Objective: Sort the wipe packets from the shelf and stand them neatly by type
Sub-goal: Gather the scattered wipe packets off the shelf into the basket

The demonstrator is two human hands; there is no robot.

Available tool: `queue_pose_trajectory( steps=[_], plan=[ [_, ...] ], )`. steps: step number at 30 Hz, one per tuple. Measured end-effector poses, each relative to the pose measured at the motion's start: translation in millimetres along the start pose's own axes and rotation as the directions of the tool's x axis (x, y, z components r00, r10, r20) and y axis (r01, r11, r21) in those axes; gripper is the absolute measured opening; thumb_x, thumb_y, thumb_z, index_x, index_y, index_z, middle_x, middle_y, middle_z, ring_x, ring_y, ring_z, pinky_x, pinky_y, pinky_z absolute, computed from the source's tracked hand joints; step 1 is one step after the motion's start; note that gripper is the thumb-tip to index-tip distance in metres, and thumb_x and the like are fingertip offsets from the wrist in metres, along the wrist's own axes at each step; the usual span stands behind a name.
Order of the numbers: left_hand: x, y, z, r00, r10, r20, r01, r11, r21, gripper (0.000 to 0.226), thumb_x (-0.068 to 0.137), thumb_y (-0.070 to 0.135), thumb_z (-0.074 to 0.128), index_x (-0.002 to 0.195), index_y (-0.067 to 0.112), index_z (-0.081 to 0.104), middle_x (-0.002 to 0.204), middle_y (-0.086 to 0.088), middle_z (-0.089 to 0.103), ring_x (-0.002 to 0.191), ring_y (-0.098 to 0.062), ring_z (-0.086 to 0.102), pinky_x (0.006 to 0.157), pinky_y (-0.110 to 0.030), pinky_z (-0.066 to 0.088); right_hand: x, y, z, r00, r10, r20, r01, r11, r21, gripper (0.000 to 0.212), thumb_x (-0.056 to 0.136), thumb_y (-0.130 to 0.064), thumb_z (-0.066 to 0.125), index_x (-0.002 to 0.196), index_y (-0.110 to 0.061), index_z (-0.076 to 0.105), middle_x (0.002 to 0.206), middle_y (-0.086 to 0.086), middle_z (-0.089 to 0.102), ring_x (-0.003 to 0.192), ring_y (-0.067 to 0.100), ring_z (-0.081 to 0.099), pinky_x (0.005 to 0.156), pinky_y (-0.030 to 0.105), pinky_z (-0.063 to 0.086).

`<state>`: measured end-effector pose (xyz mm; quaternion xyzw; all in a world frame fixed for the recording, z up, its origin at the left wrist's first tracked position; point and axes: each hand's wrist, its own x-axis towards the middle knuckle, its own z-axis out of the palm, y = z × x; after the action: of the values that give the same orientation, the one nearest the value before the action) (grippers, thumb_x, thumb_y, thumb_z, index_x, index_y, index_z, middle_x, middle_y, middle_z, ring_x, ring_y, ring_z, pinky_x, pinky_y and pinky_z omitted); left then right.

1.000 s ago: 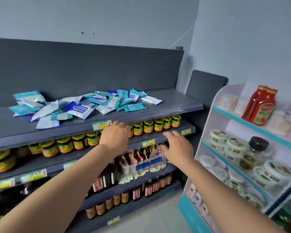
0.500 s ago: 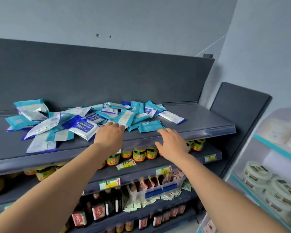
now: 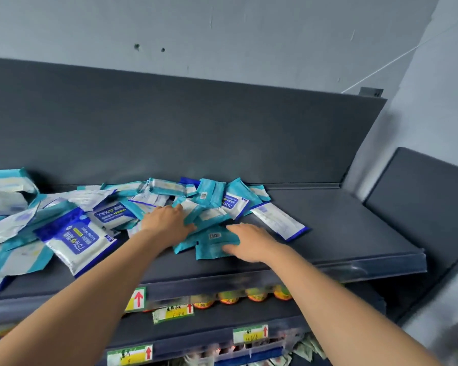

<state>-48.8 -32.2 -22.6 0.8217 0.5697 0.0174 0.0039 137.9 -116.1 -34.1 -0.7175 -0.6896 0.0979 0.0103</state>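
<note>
Right hand (image 3: 251, 243) flat on teal packet (image 3: 209, 250)

The single view comes from a wide-angle camera on the person's head, facing forward and slightly down across the top shelf (image 3: 341, 228) toward its dark back panel (image 3: 196, 128) and the grey wall (image 3: 249, 35) above. It sits near the shelf, with both forearms (image 3: 90, 299) running up from the bottom edge and the lower shelves (image 3: 209, 327) squeezed in below.
</note>
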Motion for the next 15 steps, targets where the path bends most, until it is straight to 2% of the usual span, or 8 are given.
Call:
queue_pose_trajectory(
  steps=[3, 5, 7, 9, 11, 13, 15],
  plan=[
    [13.2, 11.9, -8.5, 1.000, -0.002, 0.002, 0.002, 1.000, 0.005, 0.032, 0.087, 0.035, 0.052, 0.111, 0.013, 0.055, 0.117, -0.010, 0.061, 0.104, -0.029, 0.058, 0.070, -0.030, 0.042, 13.3, 10.0, -8.5, 0.999, 0.016, 0.046, -0.016, 1.000, -0.002, 0.070, 0.073, -0.069, 0.064, 0.121, -0.019, 0.054, 0.124, 0.003, 0.054, 0.114, 0.026, 0.051, 0.091, 0.041, 0.046],
    [22.7, 23.8, -18.2, 0.998, -0.011, -0.055, 0.010, 1.000, -0.023, 0.026, 0.088, 0.024, 0.047, 0.110, 0.012, 0.057, 0.114, -0.011, 0.062, 0.099, -0.031, 0.060, 0.069, -0.031, 0.041, 17.0, 16.2, -13.5, 0.995, 0.032, 0.092, -0.040, 0.995, 0.087, 0.059, 0.065, -0.067, 0.073, 0.092, -0.018, 0.056, 0.097, -0.001, 0.058, 0.091, 0.022, 0.055, 0.073, 0.036, 0.044],
    [32.1, 35.5, -26.7, 0.987, -0.024, -0.161, 0.010, 0.996, -0.085, 0.027, 0.089, 0.018, 0.043, 0.114, 0.013, 0.054, 0.111, -0.013, 0.063, 0.097, -0.034, 0.060, 0.068, -0.032, 0.041, 17.8, 23.4, -18.0, 0.997, 0.048, 0.066, -0.059, 0.981, 0.183, 0.050, 0.066, -0.060, 0.077, 0.075, -0.022, 0.047, 0.081, -0.005, 0.053, 0.080, 0.019, 0.052, 0.063, 0.034, 0.040],
    [43.6, 46.2, -30.3, 0.965, -0.004, -0.264, -0.043, 0.984, -0.171, 0.030, 0.089, 0.015, 0.040, 0.116, 0.014, 0.051, 0.106, -0.014, 0.065, 0.092, -0.034, 0.060, 0.066, -0.034, 0.042, 17.3, 33.6, -25.9, 0.993, 0.103, -0.051, -0.089, 0.970, 0.227, 0.042, 0.070, -0.058, 0.073, 0.081, -0.024, 0.050, 0.089, -0.004, 0.058, 0.087, 0.020, 0.057, 0.069, 0.035, 0.047],
    [56.1, 58.9, -29.3, 0.954, 0.052, -0.295, -0.130, 0.959, -0.251, 0.031, 0.088, 0.014, 0.039, 0.117, 0.015, 0.051, 0.102, -0.013, 0.065, 0.087, -0.034, 0.059, 0.065, -0.035, 0.045, 18.7, 49.6, -33.6, 0.958, 0.205, -0.201, -0.159, 0.962, 0.223, 0.042, 0.074, -0.057, 0.067, 0.095, -0.021, 0.056, 0.102, -0.001, 0.062, 0.098, 0.023, 0.058, 0.079, 0.036, 0.050],
    [69.4, 71.9, -24.4, 0.968, 0.115, -0.222, -0.186, 0.925, -0.330, 0.035, 0.088, 0.013, 0.038, 0.121, 0.017, 0.051, 0.107, -0.012, 0.064, 0.089, -0.032, 0.057, 0.070, -0.036, 0.047, 20.3, 68.3, -37.3, 0.914, 0.318, -0.252, -0.279, 0.944, 0.179, 0.050, 0.077, -0.058, 0.063, 0.107, -0.019, 0.055, 0.113, 0.002, 0.057, 0.109, 0.025, 0.053, 0.085, 0.036, 0.047],
    [83.4, 82.4, -18.0, 0.978, 0.172, -0.121, -0.203, 0.918, -0.340, 0.041, 0.089, 0.016, 0.039, 0.128, 0.018, 0.049, 0.118, -0.010, 0.060, 0.100, -0.030, 0.056, 0.078, -0.035, 0.046, 23.6, 85.7, -34.2, 0.887, 0.423, -0.187, -0.402, 0.905, 0.141, 0.061, 0.075, -0.061, 0.064, 0.115, -0.018, 0.050, 0.122, 0.003, 0.051, 0.117, 0.025, 0.048, 0.090, 0.037, 0.044]
  ],
)
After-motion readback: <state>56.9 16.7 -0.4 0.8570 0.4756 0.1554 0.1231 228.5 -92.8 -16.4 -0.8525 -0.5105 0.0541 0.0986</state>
